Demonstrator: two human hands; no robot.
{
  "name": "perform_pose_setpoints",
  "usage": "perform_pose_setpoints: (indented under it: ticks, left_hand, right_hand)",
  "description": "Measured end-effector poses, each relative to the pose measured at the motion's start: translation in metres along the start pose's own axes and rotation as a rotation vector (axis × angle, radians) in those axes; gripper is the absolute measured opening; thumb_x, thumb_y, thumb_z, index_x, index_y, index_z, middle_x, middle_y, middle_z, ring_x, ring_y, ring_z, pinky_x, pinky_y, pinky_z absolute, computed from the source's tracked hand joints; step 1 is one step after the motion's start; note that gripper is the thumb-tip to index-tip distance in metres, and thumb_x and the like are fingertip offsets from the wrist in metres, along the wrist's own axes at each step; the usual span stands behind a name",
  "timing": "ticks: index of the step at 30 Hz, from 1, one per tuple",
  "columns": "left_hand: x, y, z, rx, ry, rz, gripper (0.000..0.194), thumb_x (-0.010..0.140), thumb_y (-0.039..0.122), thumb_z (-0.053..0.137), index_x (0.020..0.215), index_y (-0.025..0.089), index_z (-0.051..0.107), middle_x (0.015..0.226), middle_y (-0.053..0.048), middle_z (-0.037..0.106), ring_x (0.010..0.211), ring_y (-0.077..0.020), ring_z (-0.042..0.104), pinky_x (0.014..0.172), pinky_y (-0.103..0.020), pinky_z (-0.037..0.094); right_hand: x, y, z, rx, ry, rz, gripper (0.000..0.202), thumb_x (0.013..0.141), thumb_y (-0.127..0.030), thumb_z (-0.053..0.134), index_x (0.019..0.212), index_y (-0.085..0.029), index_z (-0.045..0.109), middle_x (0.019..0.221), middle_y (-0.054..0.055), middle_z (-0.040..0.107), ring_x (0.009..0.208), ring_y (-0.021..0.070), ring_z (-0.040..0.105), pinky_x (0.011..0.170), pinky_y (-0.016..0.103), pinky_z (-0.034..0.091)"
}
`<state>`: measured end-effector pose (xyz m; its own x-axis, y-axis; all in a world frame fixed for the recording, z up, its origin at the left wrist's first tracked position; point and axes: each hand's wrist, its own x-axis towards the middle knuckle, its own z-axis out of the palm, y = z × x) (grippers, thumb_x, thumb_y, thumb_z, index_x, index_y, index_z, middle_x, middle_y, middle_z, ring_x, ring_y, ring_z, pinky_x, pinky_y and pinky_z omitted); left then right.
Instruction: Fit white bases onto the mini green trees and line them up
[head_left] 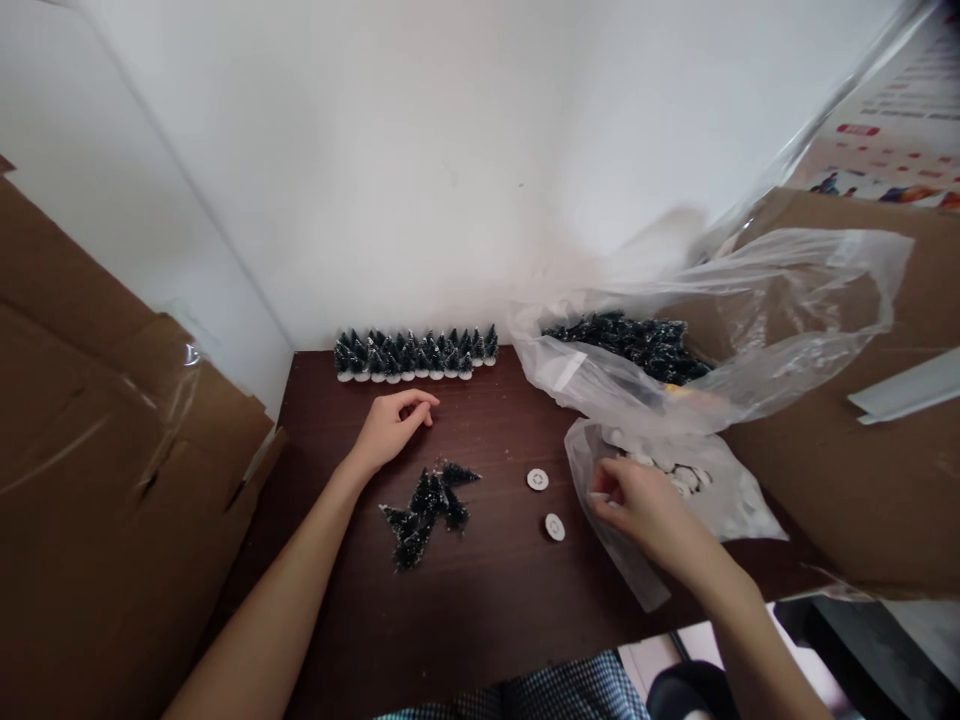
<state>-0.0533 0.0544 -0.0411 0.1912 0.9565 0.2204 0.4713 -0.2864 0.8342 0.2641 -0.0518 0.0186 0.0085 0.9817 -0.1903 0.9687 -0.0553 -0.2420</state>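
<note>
My left hand (395,428) rests over the table, its fingers curled together and nothing visible in them. Just below it lies a loose pile of small dark green artificial trees (429,505) with white-flecked tips. My right hand (641,500) is closed in a pinch at the edge of a clear plastic bag (630,570); the fingertips partly hide what they grip. Inside that bag are several round white bases (686,480). Two more discs lie between my hands: one white base (537,479) and, nearer me, another white base (554,527).
Against the wall stand rows of trees on white bases (412,358). A large open plastic bag (555,370) at the back right holds many loose trees (637,340). Cardboard boxes flank the brown table (450,630): a left box (97,450) and a right box (847,480).
</note>
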Motion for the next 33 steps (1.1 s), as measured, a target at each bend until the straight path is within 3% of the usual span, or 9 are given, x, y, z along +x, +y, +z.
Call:
perform_pose_setpoints:
  ticks: [6, 10, 15, 23, 27, 30, 33]
  left_hand:
    - [0.0, -0.002, 0.0, 0.003, -0.005, 0.001, 0.027, 0.087, 0.035, 0.052, 0.09, 0.018, 0.073, 0.069, -0.002, 0.07, 0.06, -0.0158, 0.056, 0.057, -0.025, 0.039]
    - [0.0, -0.003, 0.0, 0.014, 0.0, 0.013, 0.027, 0.087, 0.035, 0.052, 0.09, 0.018, 0.073, 0.068, -0.002, 0.07, 0.062, -0.0165, 0.058, 0.059, -0.025, 0.041]
    - [0.0, -0.003, 0.0, 0.018, 0.001, 0.012, 0.027, 0.087, 0.035, 0.052, 0.091, 0.018, 0.073, 0.068, -0.002, 0.07, 0.061, -0.0164, 0.058, 0.06, -0.025, 0.041]
    - [0.0, -0.001, 0.001, 0.014, -0.005, 0.01, 0.028, 0.087, 0.035, 0.052, 0.096, 0.017, 0.071, 0.068, -0.002, 0.07, 0.063, -0.0167, 0.06, 0.06, -0.025, 0.042]
    - [0.001, -0.001, 0.002, 0.021, -0.007, 0.032, 0.031, 0.089, 0.034, 0.051, 0.109, 0.017, 0.067, 0.068, -0.001, 0.07, 0.069, -0.0177, 0.063, 0.063, -0.025, 0.042]
    - [0.001, 0.0, 0.003, 0.058, -0.03, 0.028, 0.03, 0.089, 0.035, 0.051, 0.105, 0.018, 0.069, 0.07, -0.001, 0.071, 0.067, -0.0173, 0.062, 0.061, -0.025, 0.042]
    - [-0.001, 0.004, 0.003, 0.091, -0.056, 0.022, 0.03, 0.089, 0.036, 0.051, 0.102, 0.018, 0.071, 0.072, -0.001, 0.071, 0.064, -0.0168, 0.06, 0.058, -0.025, 0.041]
  right_hand:
    - [0.006, -0.006, -0.025, 0.288, 0.073, -0.073, 0.005, 0.076, -0.018, 0.058, 0.072, -0.019, 0.059, 0.068, 0.002, 0.066, 0.063, 0.0175, 0.061, 0.06, 0.027, 0.04]
    - [0.028, -0.031, -0.013, 0.531, -0.067, -0.187, 0.004, 0.079, -0.023, 0.061, 0.079, -0.019, 0.06, 0.067, 0.0, 0.068, 0.058, 0.0149, 0.062, 0.056, 0.024, 0.043]
    - [0.054, -0.058, 0.009, 0.438, -0.073, -0.243, 0.003, 0.078, -0.018, 0.065, 0.076, -0.018, 0.062, 0.066, 0.0, 0.066, 0.058, 0.0131, 0.06, 0.053, 0.022, 0.04]
    - [0.068, -0.077, 0.009, 0.378, -0.045, -0.351, 0.006, 0.08, -0.017, 0.061, 0.077, -0.018, 0.065, 0.07, 0.0, 0.066, 0.063, 0.0135, 0.059, 0.059, 0.024, 0.039]
    - [0.071, -0.082, 0.021, 0.37, 0.048, -0.413, 0.014, 0.082, -0.02, 0.065, 0.096, -0.017, 0.065, 0.093, 0.005, 0.069, 0.078, 0.0165, 0.061, 0.071, 0.027, 0.044]
    - [0.069, -0.085, 0.032, 0.335, 0.073, -0.55, 0.03, 0.085, -0.021, 0.067, 0.114, -0.017, 0.062, 0.109, 0.008, 0.067, 0.095, 0.0203, 0.06, 0.084, 0.032, 0.046]
    - [0.064, -0.088, 0.039, 0.264, 0.069, -0.679, 0.032, 0.086, -0.015, 0.065, 0.118, -0.017, 0.061, 0.114, 0.008, 0.066, 0.105, 0.0236, 0.057, 0.092, 0.036, 0.045]
